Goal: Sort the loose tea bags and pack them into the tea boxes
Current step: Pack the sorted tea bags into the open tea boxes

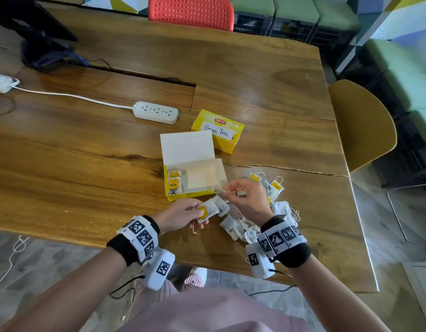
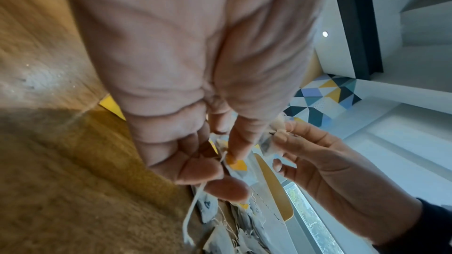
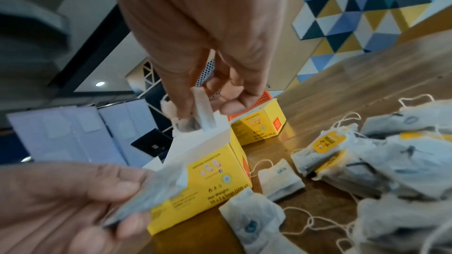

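My left hand (image 1: 183,213) pinches a yellow-tagged tea bag (image 1: 207,210) just in front of the open box (image 1: 192,178) on the table (image 1: 87,152), right hand (image 1: 245,200) pinches its tangled string — I'd tease it free slowly w/o tearing, then slot it w/ the others.

Each bare forearm ends in a black wristband (image 1: 122,248) wrapped by a white strap printed with square black-and-white markers. A white boxy camera unit (image 1: 159,269) with its own marker hangs under each wrist, trailing a thin black cable. The person wears a pale pink top (image 1: 214,312).
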